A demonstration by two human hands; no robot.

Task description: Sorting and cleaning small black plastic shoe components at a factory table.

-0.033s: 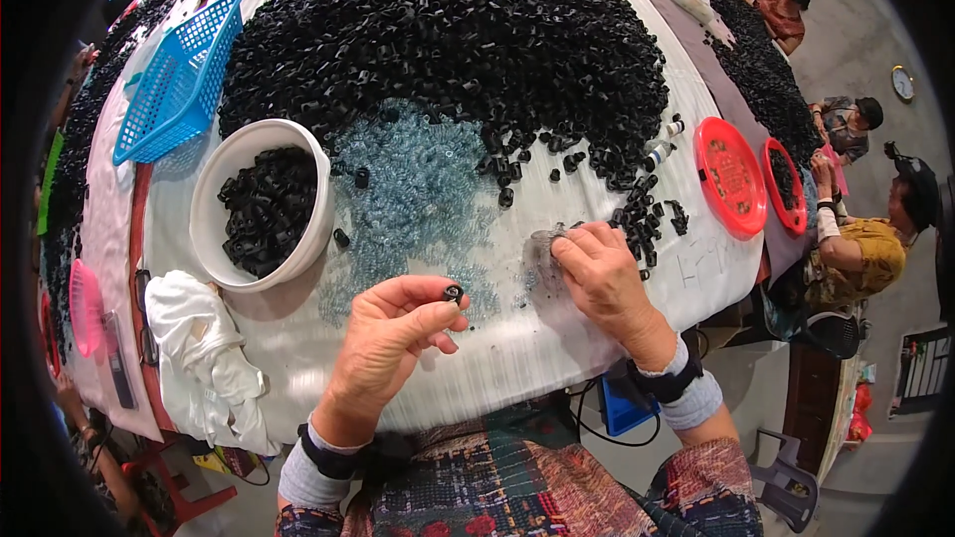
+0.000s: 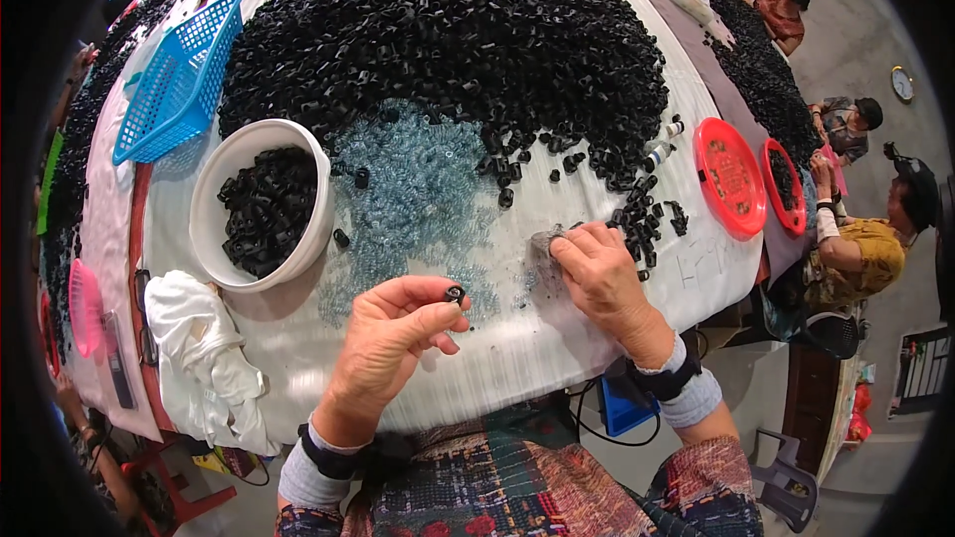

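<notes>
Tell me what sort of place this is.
Likely a small-parts sorting or assembly workshop: a big heap of black plastic pieces covers the table, a white bowl holds more, other workers sit nearby.

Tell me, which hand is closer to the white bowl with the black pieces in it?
Left. The left hand is just below and right of the white bowl; the right hand is farther right, past the clear blue pieces.

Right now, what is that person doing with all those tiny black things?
A person sits at a white table covered by a huge heap of small black parts. Their left hand pinches one small black ring between its fingertips. Their right hand rests on the table on some clear little pieces, beside a few stray black ones. A white bowl on the left already holds black parts. Other people sit farther along on the right.
</notes>
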